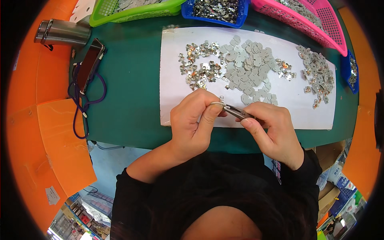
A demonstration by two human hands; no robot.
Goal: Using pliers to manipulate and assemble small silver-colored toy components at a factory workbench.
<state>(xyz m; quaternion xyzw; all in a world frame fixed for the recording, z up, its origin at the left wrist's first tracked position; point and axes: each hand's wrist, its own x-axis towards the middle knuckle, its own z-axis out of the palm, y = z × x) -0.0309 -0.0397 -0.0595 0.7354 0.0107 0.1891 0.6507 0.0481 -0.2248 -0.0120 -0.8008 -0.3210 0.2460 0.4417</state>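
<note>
My left hand (192, 120) pinches a small pale flat piece (217, 103) between thumb and fingers; most of it is hidden by the fingertips. My right hand (276, 130) is wrapped round a pair of dark metal pliers (240, 113), whose jaws point left and meet the piece. Both hands are over the near edge of a white board (172, 100). Just beyond them lies a heap of grey notched flat pieces (252, 64). Left of that heap are scattered shiny metal clips (200, 68), with a smaller cluster of clips (286, 70) on its right.
Grey pieces with metal clips on them (318, 76) lie at the board's right. Along the far edge stand a green basket (136, 14), a blue bin (212, 21) and a pink basket (304, 30). A phone with a cord (90, 66) and a steel flask (66, 32) are on the left.
</note>
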